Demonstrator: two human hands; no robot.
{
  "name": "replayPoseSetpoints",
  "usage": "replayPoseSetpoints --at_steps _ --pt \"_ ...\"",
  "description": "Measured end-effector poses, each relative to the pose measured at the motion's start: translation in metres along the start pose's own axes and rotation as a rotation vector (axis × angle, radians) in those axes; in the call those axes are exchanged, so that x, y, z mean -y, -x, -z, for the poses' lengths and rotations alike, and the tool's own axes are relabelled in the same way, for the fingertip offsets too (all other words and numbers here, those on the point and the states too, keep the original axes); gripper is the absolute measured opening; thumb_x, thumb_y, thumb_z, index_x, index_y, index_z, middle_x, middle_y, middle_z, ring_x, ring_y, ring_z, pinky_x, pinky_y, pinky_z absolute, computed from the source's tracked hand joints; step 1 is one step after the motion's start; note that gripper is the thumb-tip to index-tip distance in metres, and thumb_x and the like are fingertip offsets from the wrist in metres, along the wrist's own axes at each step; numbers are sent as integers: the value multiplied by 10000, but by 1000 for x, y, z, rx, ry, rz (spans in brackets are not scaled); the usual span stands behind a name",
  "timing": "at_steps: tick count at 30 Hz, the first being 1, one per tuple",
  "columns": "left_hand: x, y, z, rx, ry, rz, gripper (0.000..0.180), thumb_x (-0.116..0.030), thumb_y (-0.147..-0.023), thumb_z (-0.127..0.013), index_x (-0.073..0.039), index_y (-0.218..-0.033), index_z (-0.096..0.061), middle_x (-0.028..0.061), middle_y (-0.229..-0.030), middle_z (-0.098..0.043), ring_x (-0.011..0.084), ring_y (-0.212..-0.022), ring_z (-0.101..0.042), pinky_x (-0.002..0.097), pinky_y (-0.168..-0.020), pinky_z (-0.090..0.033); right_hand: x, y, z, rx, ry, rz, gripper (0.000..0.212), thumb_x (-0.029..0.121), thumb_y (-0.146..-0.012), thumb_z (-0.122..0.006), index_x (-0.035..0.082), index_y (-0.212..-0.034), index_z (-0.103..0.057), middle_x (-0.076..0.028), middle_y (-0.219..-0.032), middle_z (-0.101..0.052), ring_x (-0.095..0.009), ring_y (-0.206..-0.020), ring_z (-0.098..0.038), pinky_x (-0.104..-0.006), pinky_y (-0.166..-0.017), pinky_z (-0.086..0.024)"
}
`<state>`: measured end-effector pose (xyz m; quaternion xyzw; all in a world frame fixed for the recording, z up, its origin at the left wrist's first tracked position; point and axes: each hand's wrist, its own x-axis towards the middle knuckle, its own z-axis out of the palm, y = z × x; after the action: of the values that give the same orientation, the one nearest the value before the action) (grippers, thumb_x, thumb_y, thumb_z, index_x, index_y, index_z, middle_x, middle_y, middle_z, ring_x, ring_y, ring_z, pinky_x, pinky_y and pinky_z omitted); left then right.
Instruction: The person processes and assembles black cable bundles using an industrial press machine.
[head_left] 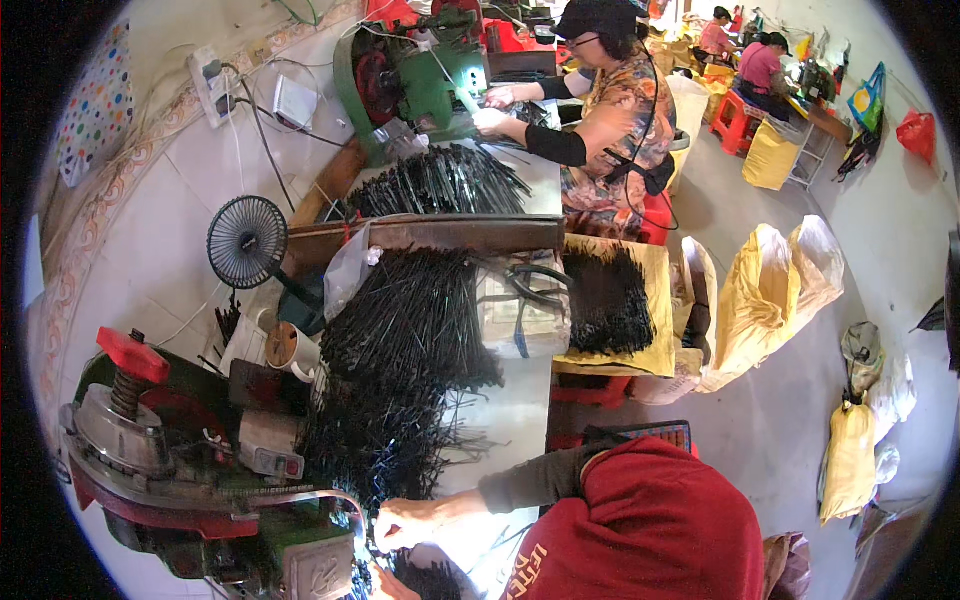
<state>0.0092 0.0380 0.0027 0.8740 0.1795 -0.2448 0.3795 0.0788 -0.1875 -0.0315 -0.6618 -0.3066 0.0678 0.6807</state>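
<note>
At the lower middle, my right hand (405, 522) reaches in from a dark grey sleeve and a red garment. Its fingers are curled together beside the working end of a green and grey machine (318, 568), under a bright light. What they hold, if anything, I cannot make out. My left hand (392, 584) shows only in part at the lower edge, close to the same machine, its fingers mostly cut off. Thin black strips (400, 300) lie in a large heap on the white table just beyond my hands. More black strips (425, 578) lie beside my left hand.
A small black fan (247, 240) stands left of the heap. Pliers-like handles (530, 290) rest on a pale box. Black strips (605, 300) fill a yellow-lined tray. Across a wooden divider (420, 237), a co-worker (620, 120) handles pieces at another green machine (420, 80). Yellow sacks (760, 310) stand right.
</note>
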Motion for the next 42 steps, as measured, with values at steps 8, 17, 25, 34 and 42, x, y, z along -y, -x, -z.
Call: replayPoseSetpoints --at_steps 8,17,25,34,42 --pt "3 4 -5 -61 119 -245 436 -327 -969 -335 -91 -1326 -418 64 -1358 -429 217 -1236 -396 446 -1029 -314 -10 -4 -12 -85 -50 -34 183 127 -802 -573 25 -659 -623 -2 -515 -518 -74 -477 -501 -260 -429 -387" --pt "9 -1 -4 -66 12 -208 465 -378 -949 -378 -98 -1317 -429 92 -1310 -458 256 -1210 -414 458 -1013 -328 -12 -3 -13 -71 -24 53 160 123 -792 -579 11 -695 -640 -16 -530 -555 -85 -478 -521 -268 -431 -390" --pt "18 -14 3 35 162 -135 498 -409 -928 -427 -85 -1306 -429 119 -1220 -497 315 -1154 -435 467 -984 -354 -9 -2 -11 -61 -31 -35 158 121 -804 -572 17 -714 -650 -20 -545 -566 -88 -487 -527 -261 -434 -403" --pt "39 -26 -3 -28 88 -110 402 -378 -937 -418 -86 -1203 -494 106 -1195 -513 315 -1192 -405 476 -995 -338 0 -2 -8 -51 29 -69 131 109 -804 -581 24 -766 -673 -32 -569 -591 -95 -494 -547 -261 -446 -437" --pt "44 -36 -10 550 1073 11 420 -361 -940 -410 -44 -1204 -486 140 -1166 -524 305 -1118 -457 460 -946 -383 -1 1 -13 -152 43 47 215 107 -805 -556 25 -615 -497 9 -504 -404 -87 -456 -373 -284 -419 -319"
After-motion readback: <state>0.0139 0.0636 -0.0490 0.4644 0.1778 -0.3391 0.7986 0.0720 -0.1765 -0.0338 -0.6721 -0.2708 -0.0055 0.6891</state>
